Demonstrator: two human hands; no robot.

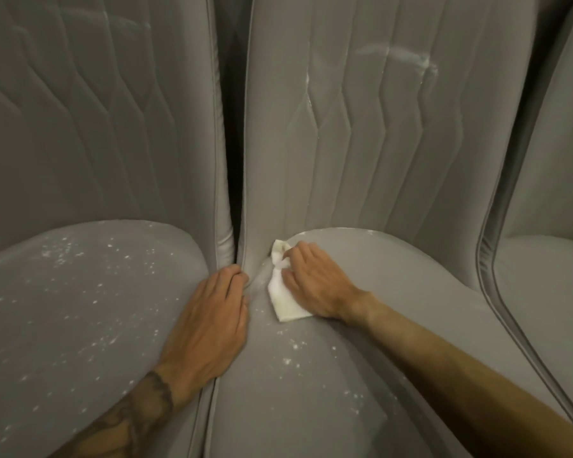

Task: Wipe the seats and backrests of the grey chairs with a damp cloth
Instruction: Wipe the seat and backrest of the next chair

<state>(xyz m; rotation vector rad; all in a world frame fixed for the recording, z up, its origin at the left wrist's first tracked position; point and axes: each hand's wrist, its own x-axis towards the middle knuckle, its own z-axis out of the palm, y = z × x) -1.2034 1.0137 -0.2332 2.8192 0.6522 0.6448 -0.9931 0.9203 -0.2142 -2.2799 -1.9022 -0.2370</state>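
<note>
**Cloth at the far corner of the middle seat**

Three grey chairs stand side by side. The middle chair (311,375) fills the centre, its quilted backrest (361,143) carrying a pale smear (407,57) high up. The left chair (80,309) has white specks (63,256) scattered across its seat, and more lie on the near part of the middle seat. Only an edge of the right chair (549,276) shows.

The left hand (209,322) lies flat along the seam between the left and middle seats, fingers together and nearly straight, tips at the gap between the backrests, holding nothing.

The right hand (315,285) has its fingers curled over the white cloth (283,299) and bunches it against the middle seat's far left corner, where seat meets backrest.
</note>
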